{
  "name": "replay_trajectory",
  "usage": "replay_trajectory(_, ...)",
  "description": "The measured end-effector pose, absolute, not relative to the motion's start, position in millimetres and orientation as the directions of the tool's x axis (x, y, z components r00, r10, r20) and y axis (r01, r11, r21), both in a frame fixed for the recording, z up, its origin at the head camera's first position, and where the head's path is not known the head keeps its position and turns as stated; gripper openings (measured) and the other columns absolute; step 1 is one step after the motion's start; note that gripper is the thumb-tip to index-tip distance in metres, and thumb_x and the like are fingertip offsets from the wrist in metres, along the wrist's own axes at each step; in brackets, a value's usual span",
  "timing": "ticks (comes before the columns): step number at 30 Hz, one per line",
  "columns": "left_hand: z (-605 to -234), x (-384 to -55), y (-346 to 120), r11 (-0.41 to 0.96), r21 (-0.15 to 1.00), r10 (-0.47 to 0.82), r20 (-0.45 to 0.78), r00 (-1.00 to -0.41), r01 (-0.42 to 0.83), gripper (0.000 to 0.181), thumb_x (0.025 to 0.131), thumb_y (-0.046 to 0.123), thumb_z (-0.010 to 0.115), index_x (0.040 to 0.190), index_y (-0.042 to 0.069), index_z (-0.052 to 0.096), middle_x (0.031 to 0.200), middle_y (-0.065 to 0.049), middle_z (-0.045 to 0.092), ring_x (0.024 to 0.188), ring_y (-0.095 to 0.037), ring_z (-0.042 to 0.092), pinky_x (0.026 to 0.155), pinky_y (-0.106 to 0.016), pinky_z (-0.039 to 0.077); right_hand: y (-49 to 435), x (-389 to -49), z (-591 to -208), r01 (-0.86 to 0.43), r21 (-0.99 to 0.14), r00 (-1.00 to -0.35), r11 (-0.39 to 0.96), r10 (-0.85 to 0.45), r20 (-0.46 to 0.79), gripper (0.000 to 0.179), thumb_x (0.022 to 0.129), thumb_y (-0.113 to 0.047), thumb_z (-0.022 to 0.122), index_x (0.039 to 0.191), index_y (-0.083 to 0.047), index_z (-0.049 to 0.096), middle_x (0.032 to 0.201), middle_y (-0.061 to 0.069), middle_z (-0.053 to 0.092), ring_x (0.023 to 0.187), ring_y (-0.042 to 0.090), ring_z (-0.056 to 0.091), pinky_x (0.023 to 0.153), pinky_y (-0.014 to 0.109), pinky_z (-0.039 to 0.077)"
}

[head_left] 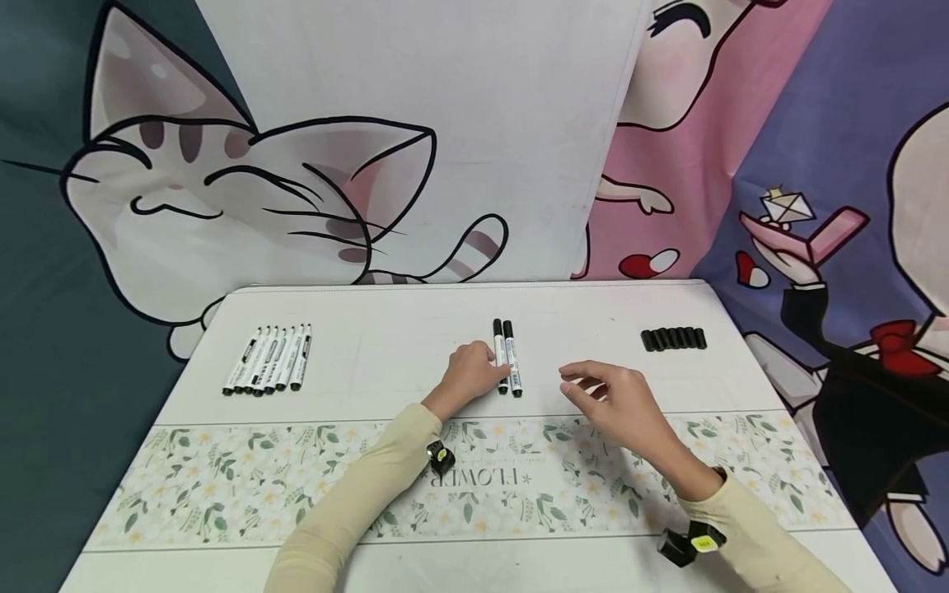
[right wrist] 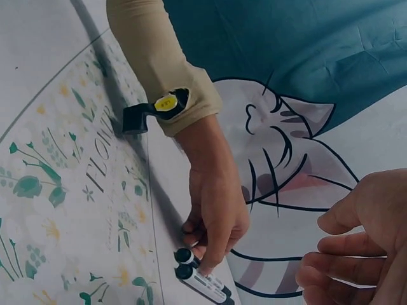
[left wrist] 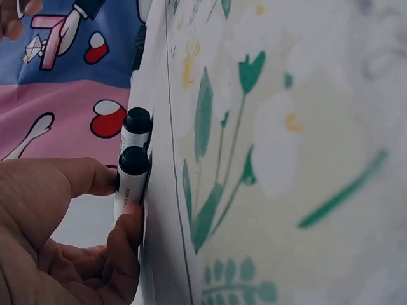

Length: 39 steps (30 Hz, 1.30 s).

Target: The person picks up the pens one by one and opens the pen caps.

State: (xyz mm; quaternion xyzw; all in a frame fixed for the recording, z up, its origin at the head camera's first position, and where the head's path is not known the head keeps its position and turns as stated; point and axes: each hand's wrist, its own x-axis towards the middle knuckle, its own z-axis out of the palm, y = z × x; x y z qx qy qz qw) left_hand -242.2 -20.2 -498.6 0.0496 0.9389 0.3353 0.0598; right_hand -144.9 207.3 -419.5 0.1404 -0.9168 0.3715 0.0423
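Observation:
Two capped black-and-white markers [head_left: 512, 358] lie side by side near the middle of the white table. My left hand [head_left: 472, 371] reaches in from their left and pinches the nearer marker [left wrist: 131, 181] between thumb and fingers, as the left wrist view shows. The other marker [left wrist: 135, 130] lies right beside it, partly hidden behind it in that view. Off to the right of the pair hovers my right hand [head_left: 611, 403], its fingers loosely bent and holding nothing; the right wrist view also has this hand [right wrist: 356, 244] apart from the markers.
Several uncapped markers [head_left: 270, 360] lie in a row at the table's left. At the right, several black caps [head_left: 673, 338] are lined up together. A flower-printed band [head_left: 245, 486] crosses the table in front. Cartoon-printed cloth [head_left: 482, 74] hangs behind the table's back edge.

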Motion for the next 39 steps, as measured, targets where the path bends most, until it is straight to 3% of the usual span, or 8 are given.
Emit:
replay_trajectory(2, -498, -242, -22, 0.758, 0.65, 0.128, -0.082, -0.988, 0.044, 0.042, 0.087, 0.028, 0.077, 0.061, 0.015, 0.046, 0.055, 0.004, 0.043, 0.048, -0.01, 0.04, 0.049, -0.025, 0.035, 208, -147, -420, -0.293, -0.666, -0.956, 0.686, -0.225, 0.188, 0.021, 0.098, -0.022, 0.072, 0.117, -0.013, 0.076, 0.104, 0.0, 0.077, 0.081, 0.012, 0.068, 0.072, 0.031, 0.056)
replay_trajectory(5, -498, -242, -25, 0.743, 0.669, 0.119, -0.084, -0.989, 0.033, 0.054, 0.087, 0.026, 0.075, 0.055, 0.02, 0.032, 0.048, 0.008, 0.028, 0.043, -0.009, 0.03, 0.045, -0.023, 0.029, 208, -150, -420, -0.296, -0.663, -0.955, 0.688, -0.225, 0.193, 0.021, 0.097, -0.021, 0.072, 0.117, -0.014, 0.076, 0.104, 0.0, 0.077, 0.082, 0.012, 0.068, 0.072, 0.032, 0.056)
replay_trajectory(9, -497, -240, -35, 0.728, 0.685, 0.112, -0.061, -0.992, 0.04, 0.051, 0.088, 0.022, 0.071, 0.056, 0.02, 0.032, 0.047, 0.009, 0.026, 0.044, -0.008, 0.028, 0.044, -0.023, 0.026, 208, -154, -418, -0.298, -0.663, -0.955, 0.687, -0.226, 0.195, 0.021, 0.097, -0.021, 0.072, 0.117, -0.014, 0.076, 0.104, 0.0, 0.077, 0.082, 0.013, 0.069, 0.073, 0.033, 0.056)
replay_trajectory(14, -491, -237, -48, 0.707, 0.704, 0.138, -0.048, -0.989, 0.064, 0.035, 0.09, 0.021, 0.068, 0.06, 0.016, 0.05, 0.048, 0.008, 0.039, 0.046, -0.01, 0.038, 0.048, -0.024, 0.031, 208, -161, -414, -0.299, -0.66, -0.954, 0.689, -0.226, 0.196, 0.021, 0.097, -0.022, 0.072, 0.117, -0.015, 0.076, 0.106, 0.0, 0.077, 0.083, 0.013, 0.069, 0.074, 0.033, 0.056)
replay_trajectory(20, -481, -227, -59, 0.694, 0.713, 0.172, -0.021, -0.985, 0.106, 0.009, 0.091, 0.02, 0.068, 0.089, 0.011, 0.067, 0.072, 0.004, 0.062, 0.061, -0.012, 0.052, 0.059, -0.027, 0.041, 208, -169, -406, -0.335, -0.646, -0.942, 0.686, -0.252, 0.221, 0.022, 0.097, -0.022, 0.072, 0.117, -0.013, 0.076, 0.106, 0.001, 0.077, 0.087, 0.015, 0.071, 0.074, 0.034, 0.057)
replay_trajectory(26, -466, -212, -68, 0.675, 0.72, 0.183, 0.051, -0.982, 0.164, 0.01, 0.09, 0.02, 0.069, 0.099, 0.016, 0.068, 0.095, 0.003, 0.067, 0.074, -0.011, 0.06, 0.068, -0.032, 0.047, 205, -175, -396, -0.369, -0.632, -0.93, 0.682, -0.277, 0.243, 0.024, 0.097, -0.022, 0.073, 0.118, -0.012, 0.076, 0.108, 0.002, 0.077, 0.089, 0.015, 0.071, 0.074, 0.035, 0.057)
replay_trajectory(32, -451, -197, -81, 0.631, 0.749, 0.178, 0.11, -0.978, 0.2, 0.011, 0.091, 0.023, 0.069, 0.102, 0.021, 0.068, 0.096, 0.008, 0.071, 0.082, -0.009, 0.065, 0.074, -0.035, 0.051, 197, -179, -386, -0.389, -0.631, -0.921, 0.671, -0.298, 0.251, 0.027, 0.095, -0.024, 0.075, 0.12, -0.013, 0.075, 0.111, 0.001, 0.076, 0.089, 0.013, 0.072, 0.074, 0.036, 0.058)
replay_trajectory(39, -439, -182, -92, 0.632, 0.718, 0.21, 0.205, -0.956, 0.293, 0.016, 0.093, 0.023, 0.068, 0.108, 0.018, 0.07, 0.098, 0.005, 0.074, 0.087, -0.012, 0.067, 0.08, -0.038, 0.052, 188, -182, -374, -0.403, -0.648, -0.914, 0.647, -0.315, 0.255, 0.034, 0.095, -0.028, 0.075, 0.127, -0.016, 0.072, 0.115, -0.001, 0.075, 0.091, 0.012, 0.071, 0.077, 0.038, 0.057)
